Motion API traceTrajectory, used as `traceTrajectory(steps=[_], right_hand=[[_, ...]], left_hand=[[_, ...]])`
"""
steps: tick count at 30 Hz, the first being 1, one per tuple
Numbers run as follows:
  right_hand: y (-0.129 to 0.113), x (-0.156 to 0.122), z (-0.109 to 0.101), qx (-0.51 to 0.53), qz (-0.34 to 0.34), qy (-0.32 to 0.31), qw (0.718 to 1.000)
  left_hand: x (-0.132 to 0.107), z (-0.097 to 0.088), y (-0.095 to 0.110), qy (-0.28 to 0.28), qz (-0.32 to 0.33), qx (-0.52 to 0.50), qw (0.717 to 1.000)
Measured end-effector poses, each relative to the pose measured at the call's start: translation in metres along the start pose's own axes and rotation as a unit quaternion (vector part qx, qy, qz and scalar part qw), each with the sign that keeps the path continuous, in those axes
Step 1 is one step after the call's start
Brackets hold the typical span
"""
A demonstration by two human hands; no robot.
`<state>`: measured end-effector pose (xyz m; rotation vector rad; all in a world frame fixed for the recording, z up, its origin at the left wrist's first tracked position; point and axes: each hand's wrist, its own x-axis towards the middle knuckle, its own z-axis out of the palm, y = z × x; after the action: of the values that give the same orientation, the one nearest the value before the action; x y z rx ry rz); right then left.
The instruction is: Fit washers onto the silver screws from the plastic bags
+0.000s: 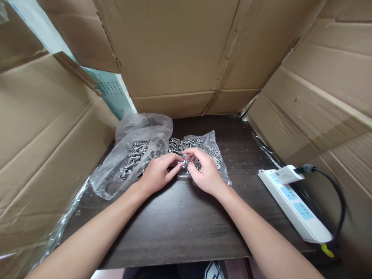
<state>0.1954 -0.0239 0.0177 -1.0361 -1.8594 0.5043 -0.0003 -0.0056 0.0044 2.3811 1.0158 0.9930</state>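
Note:
My left hand [158, 170] pinches a small metal bolt [182, 163] between thumb and fingertips, its shank pointing right. Close against it, my right hand [205, 172] has its thumb and fingers curled around the bolt's other end. Whatever sits between those right fingertips is too small to make out. Both hands are just above the front of a clear plastic bag [223, 170] strewn with loose bolts [190, 142] and flat washers [215, 159]. Left of the hands, a larger clear plastic bag [107, 182] lies open with many assembled bolts [135, 157] in it.
The dark wooden table [174, 224] is walled by cardboard at the left [43, 128], back [180, 50] and right [328, 97]. A white power strip [296, 209] with a plugged-in adapter [286, 175] and black cable [338, 190] lies at the right.

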Motion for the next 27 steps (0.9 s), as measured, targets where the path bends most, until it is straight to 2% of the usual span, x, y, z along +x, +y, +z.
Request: traceTrajectory(steps=[10, 17, 23, 27], right_hand=[[-0.0011, -0.0024, 0.0000, -0.026, 0.043, -0.041, 0.998], [-0.0013, -0.0016, 0.0008, -0.015, 0.037, -0.034, 0.999], [-0.0030, -0.0009, 0.0009, -0.008, 0.003, -0.015, 1.000], [-0.0041, -0.0003, 0.0000, -0.005, 0.017, -0.011, 1.000]], left_hand=[[0.0002, -0.0006, -0.0006, 0.015, 0.010, 0.007, 1.000], [0.0001, -0.0009, 0.0003, 0.012, 0.008, 0.005, 1.000], [0.0004, -0.0016, 0.0003, 0.014, 0.010, 0.004, 1.000], [0.0001, -0.0019, 0.0002, 0.012, 0.005, 0.000, 1.000]])
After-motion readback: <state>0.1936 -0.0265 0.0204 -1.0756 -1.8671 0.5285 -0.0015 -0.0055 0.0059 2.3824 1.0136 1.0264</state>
